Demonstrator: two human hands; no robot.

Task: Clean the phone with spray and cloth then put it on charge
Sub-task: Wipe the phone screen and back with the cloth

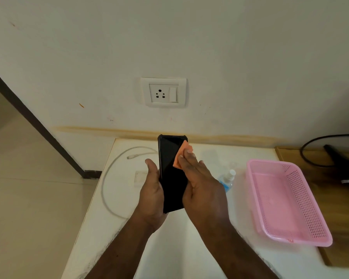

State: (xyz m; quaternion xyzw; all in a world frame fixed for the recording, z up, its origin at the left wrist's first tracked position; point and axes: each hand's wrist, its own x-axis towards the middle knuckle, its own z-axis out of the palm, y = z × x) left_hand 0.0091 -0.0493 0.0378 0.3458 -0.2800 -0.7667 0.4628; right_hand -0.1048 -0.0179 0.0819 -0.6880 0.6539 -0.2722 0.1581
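A black phone (170,168) stands upright above the white table, screen toward me. My left hand (152,195) grips its lower left edge. My right hand (201,186) presses a small orange cloth (182,155) flat against the upper right of the screen. A small clear spray bottle (228,179) with a white cap and blue label lies on the table behind my right hand, partly hidden. The white charging cable (109,178) loops on the table to the left, its plug end (130,157) lying free near the phone.
A wall socket with switch (163,92) sits above the table. A pink perforated basket (286,200) stands at the right. The white table (169,248) ends at its left edge beside the floor. A wooden surface with black cables (314,156) lies at the far right.
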